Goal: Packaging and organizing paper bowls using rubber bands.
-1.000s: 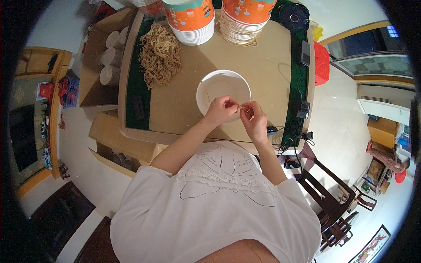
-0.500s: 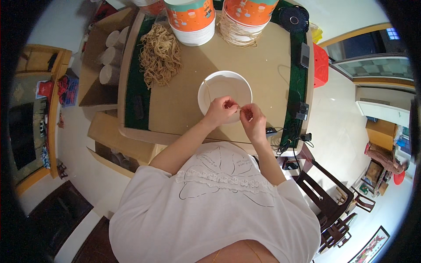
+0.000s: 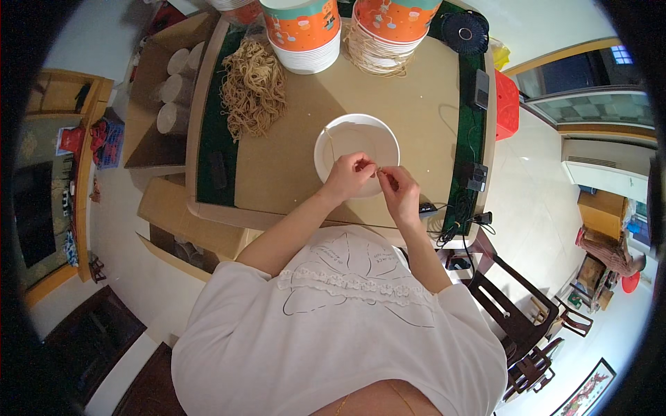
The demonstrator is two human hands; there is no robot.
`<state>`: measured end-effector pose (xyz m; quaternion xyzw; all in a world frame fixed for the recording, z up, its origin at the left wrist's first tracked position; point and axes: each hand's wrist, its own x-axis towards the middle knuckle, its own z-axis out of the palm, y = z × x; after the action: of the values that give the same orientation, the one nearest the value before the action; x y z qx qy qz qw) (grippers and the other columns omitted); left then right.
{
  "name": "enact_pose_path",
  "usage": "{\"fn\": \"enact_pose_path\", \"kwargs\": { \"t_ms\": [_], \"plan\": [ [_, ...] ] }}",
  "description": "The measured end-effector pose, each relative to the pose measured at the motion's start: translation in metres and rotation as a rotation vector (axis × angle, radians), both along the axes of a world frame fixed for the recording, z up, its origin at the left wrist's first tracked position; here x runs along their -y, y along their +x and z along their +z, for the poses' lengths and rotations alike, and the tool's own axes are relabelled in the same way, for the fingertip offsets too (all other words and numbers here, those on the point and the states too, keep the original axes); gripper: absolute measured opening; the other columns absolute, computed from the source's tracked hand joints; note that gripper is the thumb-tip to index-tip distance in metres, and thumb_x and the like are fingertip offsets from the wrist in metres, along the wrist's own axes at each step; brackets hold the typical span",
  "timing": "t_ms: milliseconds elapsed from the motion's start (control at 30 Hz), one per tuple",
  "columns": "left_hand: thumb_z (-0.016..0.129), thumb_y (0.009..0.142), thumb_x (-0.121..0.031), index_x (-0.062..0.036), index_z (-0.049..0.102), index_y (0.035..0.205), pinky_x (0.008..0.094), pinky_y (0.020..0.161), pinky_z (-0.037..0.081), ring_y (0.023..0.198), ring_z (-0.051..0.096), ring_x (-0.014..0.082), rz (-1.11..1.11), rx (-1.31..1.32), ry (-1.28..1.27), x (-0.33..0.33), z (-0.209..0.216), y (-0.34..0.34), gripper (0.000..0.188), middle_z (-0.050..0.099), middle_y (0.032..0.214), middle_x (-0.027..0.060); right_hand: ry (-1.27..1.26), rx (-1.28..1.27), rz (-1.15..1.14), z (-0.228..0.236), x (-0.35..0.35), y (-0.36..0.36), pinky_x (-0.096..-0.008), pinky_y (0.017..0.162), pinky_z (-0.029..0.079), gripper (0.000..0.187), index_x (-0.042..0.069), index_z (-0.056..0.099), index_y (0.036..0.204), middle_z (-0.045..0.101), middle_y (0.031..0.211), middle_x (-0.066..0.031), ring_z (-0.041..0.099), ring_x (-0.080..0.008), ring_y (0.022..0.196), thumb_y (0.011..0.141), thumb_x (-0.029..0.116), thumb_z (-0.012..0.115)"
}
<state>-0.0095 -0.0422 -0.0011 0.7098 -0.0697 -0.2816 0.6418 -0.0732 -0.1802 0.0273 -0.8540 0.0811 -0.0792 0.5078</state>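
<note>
A round white bucket (image 3: pixel 358 116) stands on the table in front of me, its mouth facing up. At the left side of its rim a thin tan cord (image 3: pixel 330 141) hangs down inside. Above the bucket's near right part, my left hand (image 3: pixel 345 179) and my right hand (image 3: pixel 401 195) come together fingertip to fingertip. Both are closed in a pinch on what looks like an end of the cord; the fingers hide most of it. The right hand is by the bucket's near right rim, with the left partly over its opening.
A tangled heap of tan cords (image 3: pixel 253 89) lies at the table's far left. Behind the bucket stand stacked orange-and-white buckets (image 3: pixel 303 35), and a second stack (image 3: pixel 390 24) with cords draped round it. Cables (image 3: pixel 454 225) lie at right, cardboard boxes (image 3: pixel 154 142) at left.
Both hands stay pinched together over the bucket. The right hand's fingertips have shifted slightly up and left; the view has moved a little.
</note>
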Motion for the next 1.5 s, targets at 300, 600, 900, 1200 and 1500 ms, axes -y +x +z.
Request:
{"fn": "enact_pose_path", "kwargs": {
  "t_ms": [300, 600, 900, 1200, 1500],
  "plan": [
    [0.057, 0.087, -0.019, -0.0002, 0.063, 0.09, 0.0214, 0.052, 0.038, 0.059, 0.046, 0.0053, 0.103, -0.196, -0.098, 0.002, 0.008, 0.001, 0.019, 0.063, 0.076, 0.0027, 0.073, -0.047, -0.036, -0.004, 0.0, -0.001, -0.0222, 0.056, 0.043, 0.008, -0.001, 0.061, 0.091, 0.06, 0.074, -0.0042, 0.052, -0.0077, 0.063, 0.083, 0.003, 0.061],
    [0.062, 0.083, -0.013, 0.0, 0.064, 0.089, 0.0249, 0.067, 0.048, 0.073, 0.059, 0.0097, -0.009, 0.144, 0.058, 0.003, 0.014, 0.0, 0.015, 0.066, 0.079, 0.0056, 0.026, -0.055, -0.015, 0.0, 0.0, -0.001, -0.023, 0.059, 0.045, 0.009, -0.001, 0.061, 0.092, 0.062, 0.078, -0.0065, 0.055, -0.0092, 0.066, 0.084, 0.002, 0.06],
    [0.056, 0.085, -0.01, 0.0004, 0.059, 0.08, 0.0244, 0.055, 0.043, 0.062, 0.054, 0.0093, 0.073, 0.17, 0.094, 0.007, -0.007, -0.001, 0.012, 0.062, 0.07, 0.0052, 0.012, 0.004, 0.011, 0.003, -0.001, 0.001, -0.0241, 0.058, 0.046, 0.005, -0.001, 0.061, 0.088, 0.062, 0.078, -0.0083, 0.057, -0.0121, 0.064, 0.083, 0.002, 0.061],
    [0.053, 0.088, -0.011, -0.0011, 0.052, 0.083, 0.0223, 0.049, 0.04, 0.057, 0.051, 0.0077, 0.169, 0.107, -0.035, 0.012, -0.008, -0.003, 0.011, 0.059, 0.07, 0.0046, -0.012, 0.039, 0.011, -0.005, 0.003, 0.0, -0.0229, 0.052, 0.04, 0.003, 0.0, 0.061, 0.085, 0.059, 0.074, -0.006, 0.05, -0.0095, 0.058, 0.085, 0.0, 0.058],
    [0.056, 0.088, -0.014, 0.0004, 0.056, 0.084, 0.0215, 0.047, 0.038, 0.051, 0.048, 0.0061, 0.097, 0.081, 0.012, 0.005, 0.009, 0.003, 0.015, 0.057, 0.068, 0.0018, 0.04, -0.093, -0.02, 0.01, 0.002, 0.003, -0.0271, 0.051, 0.042, 0.004, 0.001, 0.06, 0.086, 0.06, 0.076, -0.009, 0.053, -0.0156, 0.056, 0.083, 0.004, 0.061]
  ]
}}
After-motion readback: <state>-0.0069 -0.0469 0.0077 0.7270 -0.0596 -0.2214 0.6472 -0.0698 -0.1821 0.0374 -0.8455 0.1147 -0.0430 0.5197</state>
